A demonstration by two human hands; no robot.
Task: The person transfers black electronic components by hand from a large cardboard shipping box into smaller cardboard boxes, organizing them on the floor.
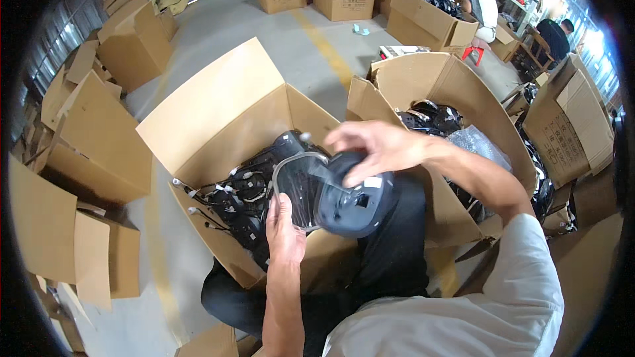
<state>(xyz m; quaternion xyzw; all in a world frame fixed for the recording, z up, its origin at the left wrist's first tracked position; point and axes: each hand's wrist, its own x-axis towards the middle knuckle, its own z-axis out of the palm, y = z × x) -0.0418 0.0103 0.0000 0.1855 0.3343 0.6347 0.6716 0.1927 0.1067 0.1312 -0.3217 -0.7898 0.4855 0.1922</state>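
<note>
My left hand is closed on the lower left edge of a see-through rounded panel with a pale rim. The panel is tilted above the open box in front of me. Against its right side sits a dark, rounded plastic housing with a small square opening and a white label. From above, my right hand curls over the housing's dark upper part, thumb and fingers on either side. Motion blurs this hand and the housing, and the housing's underside is hidden.
Black parts with cables and white plugs lie in the front cardboard box. A second box at right holds black parts and bubble wrap. Cartons line the left side and the back. Two people are at the far right, near a red stool.
</note>
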